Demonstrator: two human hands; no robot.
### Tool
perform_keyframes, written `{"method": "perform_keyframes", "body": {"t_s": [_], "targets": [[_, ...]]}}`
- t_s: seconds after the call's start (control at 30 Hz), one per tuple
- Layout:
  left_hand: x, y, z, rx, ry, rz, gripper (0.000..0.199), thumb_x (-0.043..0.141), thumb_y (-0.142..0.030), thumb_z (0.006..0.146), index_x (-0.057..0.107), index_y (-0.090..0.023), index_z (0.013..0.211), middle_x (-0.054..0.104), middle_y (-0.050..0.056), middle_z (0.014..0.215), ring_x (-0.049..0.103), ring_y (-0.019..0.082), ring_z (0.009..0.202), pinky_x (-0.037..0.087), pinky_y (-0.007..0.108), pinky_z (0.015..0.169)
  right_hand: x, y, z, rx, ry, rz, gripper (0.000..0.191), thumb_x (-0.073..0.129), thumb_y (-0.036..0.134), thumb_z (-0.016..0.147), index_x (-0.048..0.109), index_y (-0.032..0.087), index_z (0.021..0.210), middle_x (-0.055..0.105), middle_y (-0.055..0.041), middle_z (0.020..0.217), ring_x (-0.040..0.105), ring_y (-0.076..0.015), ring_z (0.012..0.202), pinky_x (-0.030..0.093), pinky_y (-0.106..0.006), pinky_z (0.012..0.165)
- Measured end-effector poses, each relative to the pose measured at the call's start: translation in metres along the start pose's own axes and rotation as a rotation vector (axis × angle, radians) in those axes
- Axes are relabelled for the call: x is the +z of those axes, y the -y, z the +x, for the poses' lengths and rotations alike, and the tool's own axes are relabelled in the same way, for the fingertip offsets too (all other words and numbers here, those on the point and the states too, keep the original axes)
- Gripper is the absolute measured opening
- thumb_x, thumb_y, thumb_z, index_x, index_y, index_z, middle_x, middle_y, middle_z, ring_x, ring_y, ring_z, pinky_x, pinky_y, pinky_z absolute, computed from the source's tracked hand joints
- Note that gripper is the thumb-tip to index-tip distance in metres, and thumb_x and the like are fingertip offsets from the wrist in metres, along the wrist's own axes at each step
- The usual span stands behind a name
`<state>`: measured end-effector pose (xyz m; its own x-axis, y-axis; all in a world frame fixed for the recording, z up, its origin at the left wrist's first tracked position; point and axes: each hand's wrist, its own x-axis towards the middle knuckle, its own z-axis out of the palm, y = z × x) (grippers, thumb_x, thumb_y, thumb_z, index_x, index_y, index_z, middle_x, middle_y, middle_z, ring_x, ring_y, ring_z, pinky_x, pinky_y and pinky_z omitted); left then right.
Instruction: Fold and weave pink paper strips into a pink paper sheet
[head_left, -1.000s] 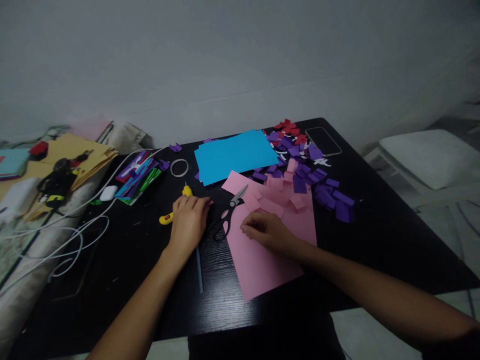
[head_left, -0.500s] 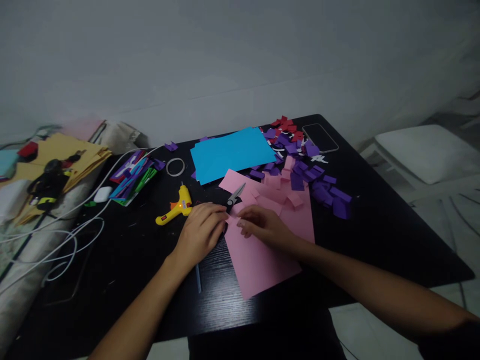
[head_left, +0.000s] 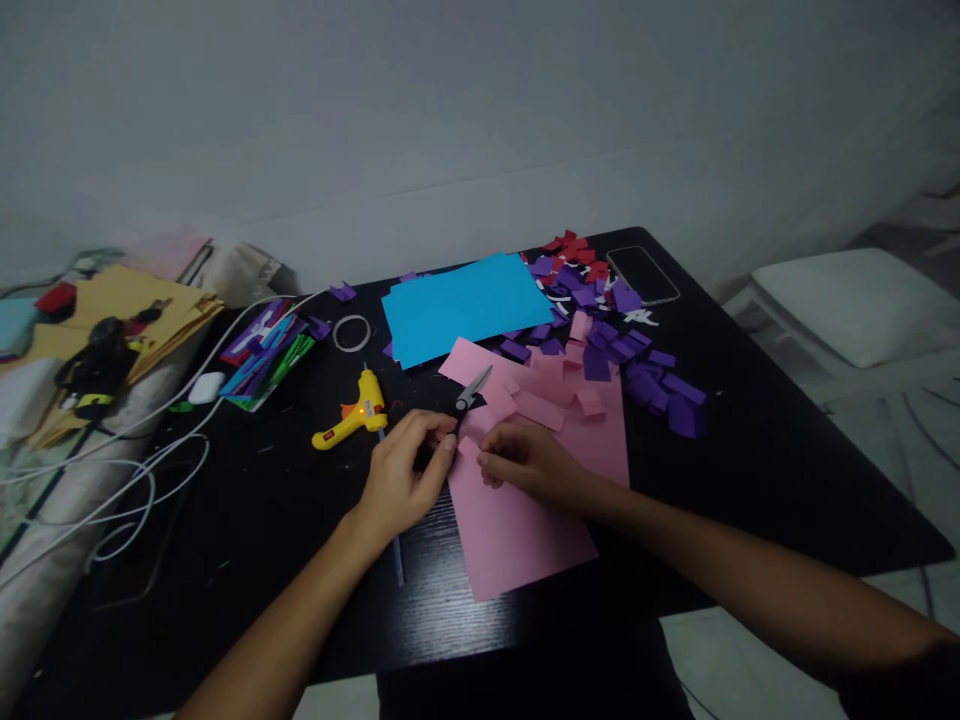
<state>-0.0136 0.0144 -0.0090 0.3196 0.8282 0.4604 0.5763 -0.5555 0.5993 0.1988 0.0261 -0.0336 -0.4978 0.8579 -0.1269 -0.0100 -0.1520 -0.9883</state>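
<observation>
Paper sheet (head_left: 517,545), pink, flat, straight-edged

Plain pink paper (head_left: 525,540) is lying in front of the blue sheets (head_left: 465,310). A yellow glue gun (head_left: 369,402) is lying to their left, purple scraps (head_left: 684,416) to their right.

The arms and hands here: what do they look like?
The left hand and right hand are human and ungloved, with no markings visible. A dark sleeve shows above the right forearm; the left forearm shows no sleeve.
</observation>
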Motion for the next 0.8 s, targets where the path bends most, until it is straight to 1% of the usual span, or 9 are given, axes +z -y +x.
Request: {"method": "perform_keyframes", "body": {"t_s": [0.07, 0.13, 0.2, 0.3, 0.4, 0.5, 0.6, 0.73, 0.8], "targets": [[0.001, 0.000, 0.000, -0.059, 0.092, -0.086, 0.008, 0.059, -0.023, 0.101, 0.066, -0.019, 0.098, 0.067, 0.003, 0.085, 0.062, 0.015, 0.072, 0.052, 0.029, 0.066, 0.002, 0.001, -0.002, -0.030, -0.005, -0.086, 0.021, 0.071, 0.036, 0.086, 0.063, 0.019, 0.077, 0.068, -0.0003, 0.071, 0.062, -0.0136, 0.064, 0.048, -0.027, 0.063], [0.002, 0.002, -0.001, -0.100, 0.148, -0.152, 0.015, 0.060, -0.025, 0.102, 0.065, -0.019, 0.090, 0.063, 0.001, 0.078, 0.058, 0.013, 0.067, 0.048, 0.027, 0.062, 0.002, 0.002, -0.003, -0.059, -0.010, -0.145, 0.018, 0.069, 0.033, 0.086, 0.063, 0.020, 0.076, 0.066, -0.0001, 0.071, 0.061, -0.0137, 0.065, 0.046, -0.026, 0.062], [0.004, 0.003, -0.002, -0.139, 0.166, -0.199, 0.017, 0.060, -0.027, 0.102, 0.065, -0.018, 0.087, 0.061, 0.000, 0.076, 0.056, 0.013, 0.065, 0.045, 0.026, 0.060, 0.001, 0.005, -0.004, -0.081, -0.023, -0.178, 0.017, 0.067, 0.031, 0.087, 0.063, 0.020, 0.076, 0.065, -0.0001, 0.071, 0.060, -0.0139, 0.065, 0.045, -0.027, 0.062], [0.005, 0.005, -0.003, -0.160, 0.180, -0.234, 0.017, 0.062, -0.028, 0.100, 0.065, -0.018, 0.088, 0.060, -0.001, 0.074, 0.054, 0.013, 0.065, 0.043, 0.025, 0.059, 0.000, 0.009, -0.005, -0.117, -0.088, -0.200, 0.017, 0.068, 0.033, 0.088, 0.063, 0.019, 0.078, 0.064, -0.0001, 0.073, 0.058, -0.0138, 0.066, 0.045, -0.027, 0.063], [0.005, 0.005, -0.003, -0.137, 0.172, -0.239, 0.016, 0.064, -0.028, 0.099, 0.066, -0.018, 0.087, 0.058, -0.001, 0.072, 0.052, 0.012, 0.063, 0.042, 0.024, 0.057, -0.001, 0.012, -0.005, -0.138, -0.133, -0.179, 0.018, 0.070, 0.035, 0.090, 0.064, 0.020, 0.082, 0.064, 0.0002, 0.074, 0.059, -0.0141, 0.069, 0.047, -0.027, 0.064], [0.004, 0.006, -0.003, -0.102, 0.160, -0.227, 0.012, 0.065, -0.025, 0.100, 0.067, -0.018, 0.091, 0.060, -0.001, 0.075, 0.054, 0.012, 0.065, 0.043, 0.024, 0.058, -0.003, 0.011, -0.004, -0.136, -0.110, -0.130, 0.020, 0.071, 0.038, 0.091, 0.066, 0.020, 0.086, 0.065, 0.0002, 0.076, 0.061, -0.0139, 0.069, 0.049, -0.027, 0.064], [0.002, 0.007, -0.003, -0.063, 0.162, -0.208, 0.007, 0.064, -0.023, 0.100, 0.067, -0.019, 0.095, 0.061, 0.000, 0.078, 0.055, 0.012, 0.067, 0.045, 0.024, 0.059, -0.004, 0.007, -0.002, -0.136, -0.096, -0.135, 0.021, 0.072, 0.039, 0.091, 0.068, 0.019, 0.084, 0.065, -0.0001, 0.077, 0.063, -0.0136, 0.067, 0.050, -0.027, 0.064], [0.000, 0.004, -0.003, -0.013, 0.148, -0.188, 0.004, 0.064, -0.020, 0.100, 0.067, -0.019, 0.097, 0.062, 0.001, 0.081, 0.057, 0.013, 0.069, 0.047, 0.026, 0.060, -0.006, 0.005, -0.002, -0.186, -0.117, -0.196, 0.020, 0.070, 0.036, 0.093, 0.069, 0.019, 0.082, 0.066, -0.0006, 0.077, 0.062, -0.0129, 0.066, 0.050, -0.027, 0.063], [0.000, 0.002, -0.003, 0.025, 0.129, -0.161, 0.003, 0.064, -0.019, 0.100, 0.067, -0.019, 0.098, 0.064, 0.002, 0.083, 0.058, 0.013, 0.070, 0.049, 0.026, 0.061, -0.006, 0.006, -0.002, -0.181, -0.124, -0.190, 0.021, 0.070, 0.038, 0.093, 0.069, 0.020, 0.082, 0.067, -0.0010, 0.078, 0.063, -0.0125, 0.065, 0.050, -0.026, 0.062]]}}
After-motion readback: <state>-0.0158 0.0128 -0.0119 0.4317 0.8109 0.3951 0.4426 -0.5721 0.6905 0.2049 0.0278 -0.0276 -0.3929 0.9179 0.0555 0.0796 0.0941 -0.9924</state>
